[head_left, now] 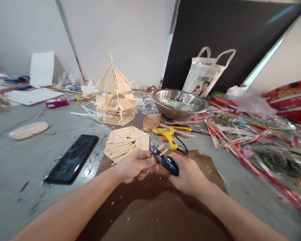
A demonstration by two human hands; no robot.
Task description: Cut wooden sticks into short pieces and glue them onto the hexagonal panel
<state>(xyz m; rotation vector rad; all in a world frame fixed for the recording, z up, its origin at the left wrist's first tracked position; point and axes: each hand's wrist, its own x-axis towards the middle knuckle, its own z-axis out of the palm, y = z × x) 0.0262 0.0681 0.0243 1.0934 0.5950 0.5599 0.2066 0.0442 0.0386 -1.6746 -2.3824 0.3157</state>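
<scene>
My right hand [188, 170] is closed round the dark blue handles of a pair of cutters [171, 164]. The head of the cutters points left, toward my left hand [135, 166], whose thumb and fingers are pinched together beside the blade. A short pale wooden stick [163, 153] juts out past the jaws; its other end runs toward the left fingers, which hide it. Just beyond my left hand lies a flat hexagonal panel of sticks [127, 137], with several loose sticks on top. Both hands are above a brown sheet [150, 207] dotted with tiny offcuts.
A stick-built pavilion [116, 100] stands behind the panel. Near my right hand lie a yellow glue gun [167, 134] and a brown pleated fan [153, 123]. Farther off are a steel bowl [160, 108] and a white bag [199, 75]. A phone [72, 159] lies left; red-white strips [238, 150] clutter the right.
</scene>
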